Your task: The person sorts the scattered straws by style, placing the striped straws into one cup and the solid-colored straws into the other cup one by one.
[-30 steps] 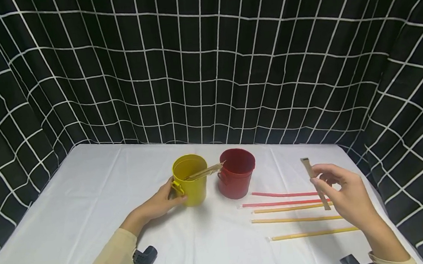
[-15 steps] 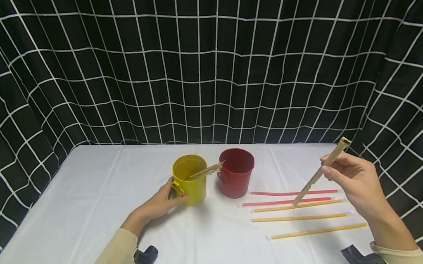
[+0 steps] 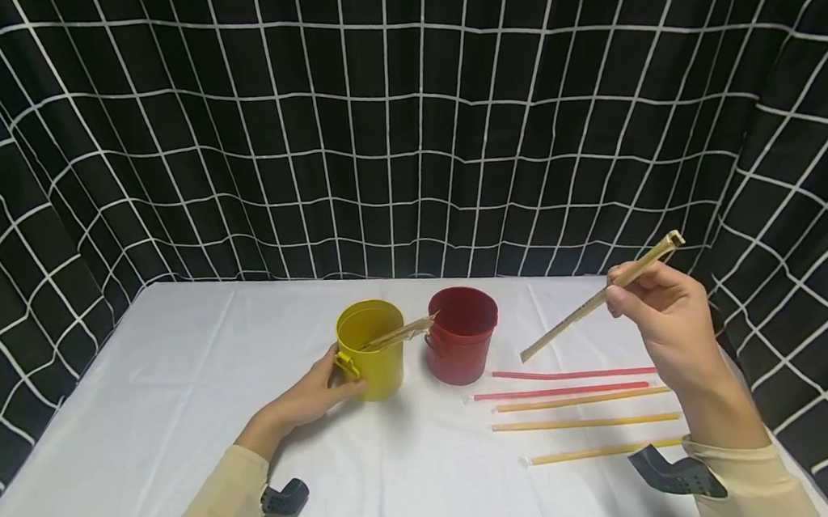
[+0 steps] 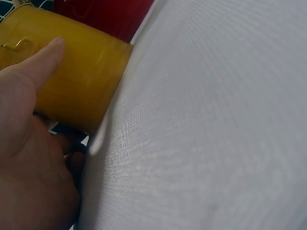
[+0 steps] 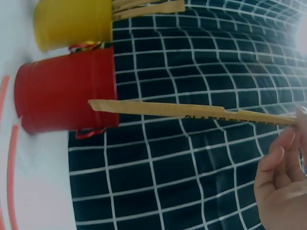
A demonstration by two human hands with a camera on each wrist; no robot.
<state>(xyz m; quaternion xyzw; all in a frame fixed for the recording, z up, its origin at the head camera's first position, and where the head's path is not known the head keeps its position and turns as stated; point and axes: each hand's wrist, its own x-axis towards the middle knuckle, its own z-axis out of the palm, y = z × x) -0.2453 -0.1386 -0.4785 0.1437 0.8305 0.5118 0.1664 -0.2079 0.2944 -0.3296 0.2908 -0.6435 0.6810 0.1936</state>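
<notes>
My left hand (image 3: 317, 392) holds the side of a small yellow bucket (image 3: 383, 374) standing on the table. In the left wrist view the thumb (image 4: 48, 56) lies along its wall; the other fingers are partly hidden behind it. Several thin brown sticks (image 3: 408, 331) lean out of the yellow bucket toward the red bucket (image 3: 460, 356) beside it. Up at the right, my right hand (image 3: 670, 311) pinches a slim brown paper-wrapped stick (image 3: 572, 316) between thumb and fingers. Dark print runs along this stick (image 5: 163, 109) in the right wrist view. It slants down to the left, above the table.
Two pink wrapped straws (image 3: 563, 391) and several orange-yellow straws (image 3: 587, 422) lie in rows on the white-covered table (image 3: 432, 484), right of the buckets. A black curtain with a white grid (image 3: 404, 129) hangs behind and at both sides.
The brown stick in my right hand has swung from near upright to a long slant. That hand has risen, moving right and then back left. My left hand stays on the yellow bucket.
</notes>
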